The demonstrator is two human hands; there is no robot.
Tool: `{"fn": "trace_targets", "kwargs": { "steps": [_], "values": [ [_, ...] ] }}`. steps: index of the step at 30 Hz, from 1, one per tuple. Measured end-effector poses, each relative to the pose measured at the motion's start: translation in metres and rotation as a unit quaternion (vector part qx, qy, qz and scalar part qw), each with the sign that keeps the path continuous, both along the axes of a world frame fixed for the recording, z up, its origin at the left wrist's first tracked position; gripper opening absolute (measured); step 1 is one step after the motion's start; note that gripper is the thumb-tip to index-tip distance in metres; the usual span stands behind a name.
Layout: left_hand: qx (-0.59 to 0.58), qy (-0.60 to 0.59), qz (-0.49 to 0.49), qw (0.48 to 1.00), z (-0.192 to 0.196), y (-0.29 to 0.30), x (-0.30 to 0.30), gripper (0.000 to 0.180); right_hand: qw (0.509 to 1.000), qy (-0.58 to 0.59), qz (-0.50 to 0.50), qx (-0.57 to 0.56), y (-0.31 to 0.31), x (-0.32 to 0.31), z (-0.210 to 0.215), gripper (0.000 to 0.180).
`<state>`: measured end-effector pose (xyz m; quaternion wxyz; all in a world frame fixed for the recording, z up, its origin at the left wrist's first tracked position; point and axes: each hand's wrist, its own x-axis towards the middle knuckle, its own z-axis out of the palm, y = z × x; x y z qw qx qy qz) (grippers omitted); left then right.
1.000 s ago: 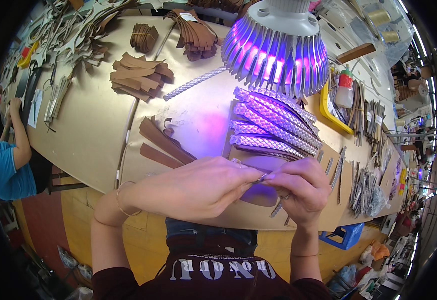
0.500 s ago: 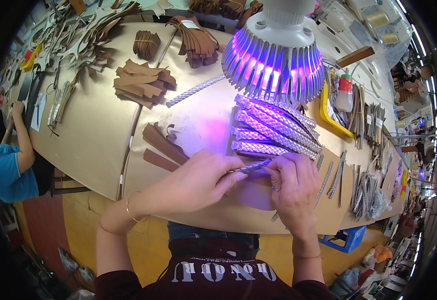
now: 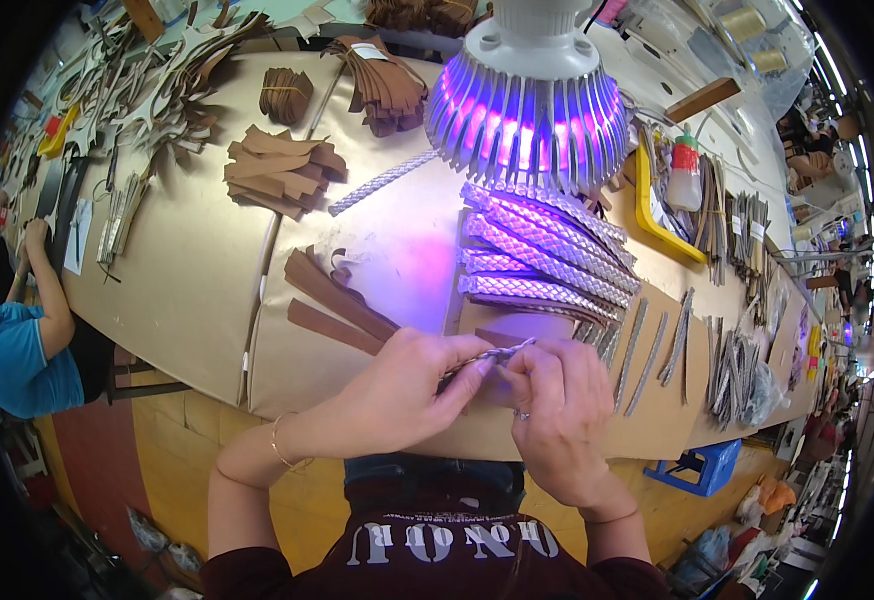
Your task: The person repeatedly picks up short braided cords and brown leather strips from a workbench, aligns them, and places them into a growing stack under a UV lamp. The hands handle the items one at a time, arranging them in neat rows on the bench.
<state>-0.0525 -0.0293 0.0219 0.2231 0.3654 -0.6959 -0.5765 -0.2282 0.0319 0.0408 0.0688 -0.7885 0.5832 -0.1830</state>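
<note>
Between thumb and fingers, my left hand (image 3: 422,388) pinches a narrow braided strip (image 3: 500,352), its free end pointing up to the right. My right hand (image 3: 560,408) is closed at that end, its fingertips against the strip; they partly hide it. Just beyond my hands, several silvery braided straps (image 3: 547,250) lie side by side on a board under a lit purple lamp (image 3: 527,115). Brown flat strips (image 3: 342,300) fan out by my left hand. To the right of my right hand, thin grey braided strips (image 3: 647,355) lie on brown card.
Bundles of brown strips (image 3: 282,170) lie far left, beside a single braided strap (image 3: 382,183). A red-and-white bottle (image 3: 685,175) stands by a yellow frame (image 3: 662,215). A blue stool (image 3: 697,468) is below the table's right edge. Another person (image 3: 32,340) works at far left.
Both hands have come slightly nearer to me, and my right hand has shifted left. The narrow strip's free end now shows tilted upward between my fingers.
</note>
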Motion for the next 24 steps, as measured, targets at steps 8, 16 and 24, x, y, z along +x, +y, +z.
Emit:
{"fn": "trace_targets", "kwargs": {
  "steps": [8, 16, 24],
  "values": [
    [0.243, 0.048, -0.095, 0.964, 0.004, 0.025, -0.003, 0.015, 0.911, -0.310, 0.010, 0.271, 0.047, -0.033, 0.015, 0.017],
    [-0.066, -0.072, -0.113, 0.989, 0.002, 0.011, -0.019, 0.020, 0.790, -0.580, -0.118, 0.161, 0.045, -0.042, -0.008, 0.029],
    [0.013, -0.087, -0.136, 0.987, -0.001, 0.000, -0.026, 0.027, 0.828, -0.528, -0.111, 0.152, 0.031, -0.050, -0.032, 0.028]
  ]
}}
